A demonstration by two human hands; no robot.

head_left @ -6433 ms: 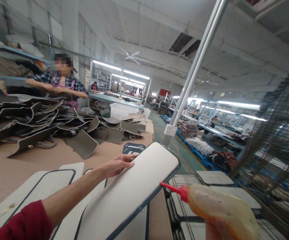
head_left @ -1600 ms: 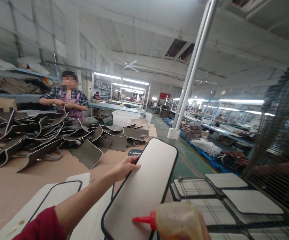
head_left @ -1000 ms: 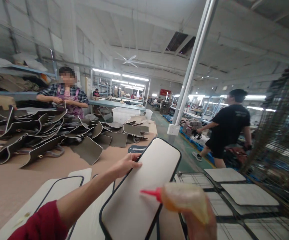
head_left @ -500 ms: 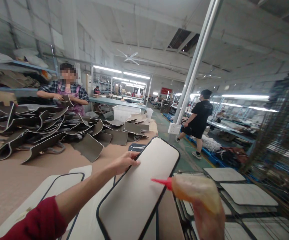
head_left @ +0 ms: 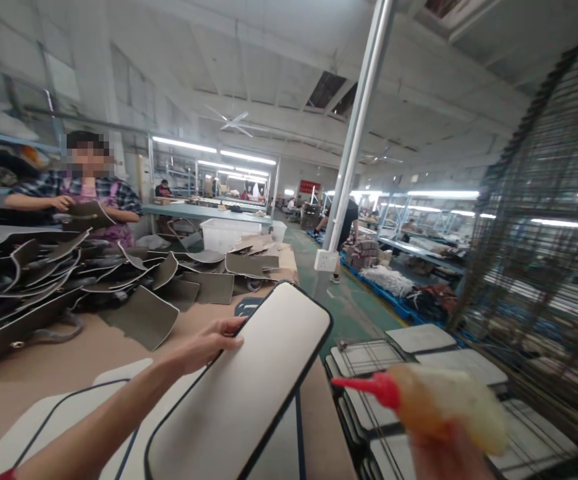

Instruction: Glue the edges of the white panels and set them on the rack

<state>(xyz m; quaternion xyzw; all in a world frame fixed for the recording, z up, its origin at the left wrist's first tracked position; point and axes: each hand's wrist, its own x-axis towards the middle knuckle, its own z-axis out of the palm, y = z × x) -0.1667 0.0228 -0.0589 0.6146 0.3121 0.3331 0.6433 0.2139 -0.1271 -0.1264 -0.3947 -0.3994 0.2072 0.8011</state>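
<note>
My left hand (head_left: 221, 343) pinches the left edge of a white panel with rounded corners and a dark border (head_left: 253, 373), tilted up above the table. In my right hand (head_left: 446, 447) is a squeeze bottle (head_left: 449, 403) of yellowish liquid, lying sideways with its red nozzle pointing left. The nozzle tip is to the right of the panel, apart from it. Under my left arm, more white panels (head_left: 69, 427) with dark lines lie on the table. Just behind the held panel lies a small dark blue piece (head_left: 247, 307).
Grey-brown leather-like pieces (head_left: 141, 317) are heaped on the brown table (head_left: 89, 343) at left, where a co-worker (head_left: 89, 193) handles one. Wire racks with white panels (head_left: 421, 338) stand at right. A metal post (head_left: 353, 133) with a socket box rises ahead; another person is behind it.
My view has turned right. The bottle has moved right, its nozzle going from over the panel to beyond its edge. The person in black has moved behind the post and bends.
</note>
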